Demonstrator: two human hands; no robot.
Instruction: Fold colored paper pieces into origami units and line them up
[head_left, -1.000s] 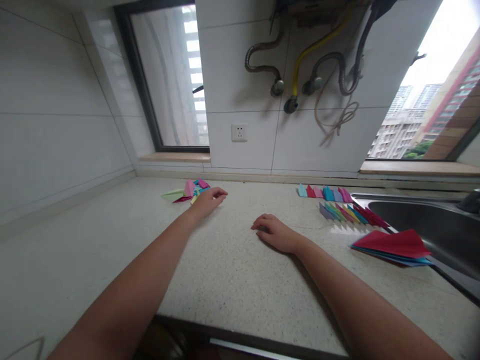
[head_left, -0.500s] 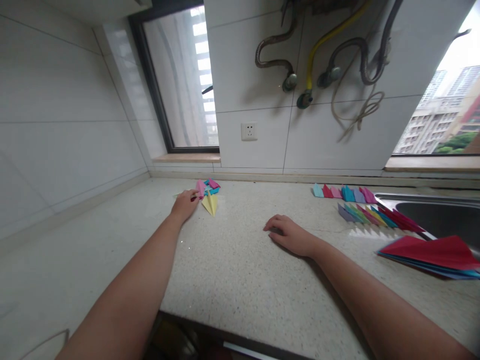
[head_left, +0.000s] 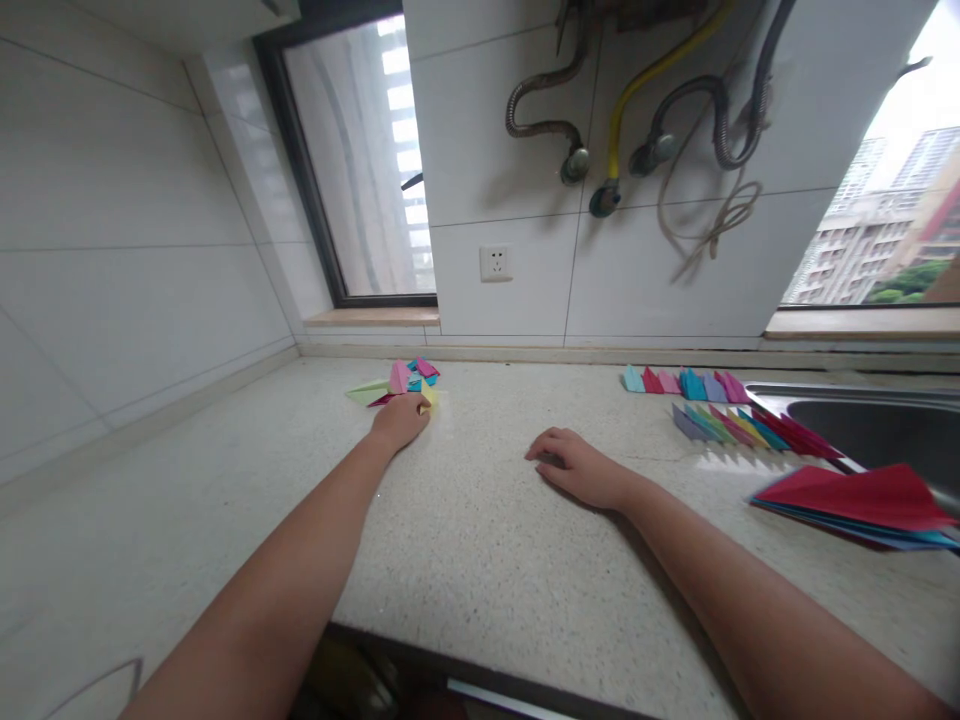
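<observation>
At the far left of the countertop, my left hand [head_left: 401,420] is closed on a yellow paper plane [head_left: 430,394], its fingertips pinching the folded sheet; the hand hides part of it. Just behind lies a small heap of folded paper: a pink paper plane [head_left: 400,376], a light green one [head_left: 366,392] and some blue and magenta pieces [head_left: 427,370]. My right hand [head_left: 574,465] rests on the counter in the middle with curled, parted fingers and nothing in it.
To the right, small folded papers [head_left: 686,384] stand in a row by the wall. A second row of coloured paper planes [head_left: 742,427] and a stack of larger planes, red on top [head_left: 855,497], lie beside the metal sink [head_left: 885,440]. Hoses [head_left: 616,120] hang on the wall.
My left hand has moved right, from the pink plane to the yellow one, and now grips it. The light green plane is uncovered. My right hand stays in place.
</observation>
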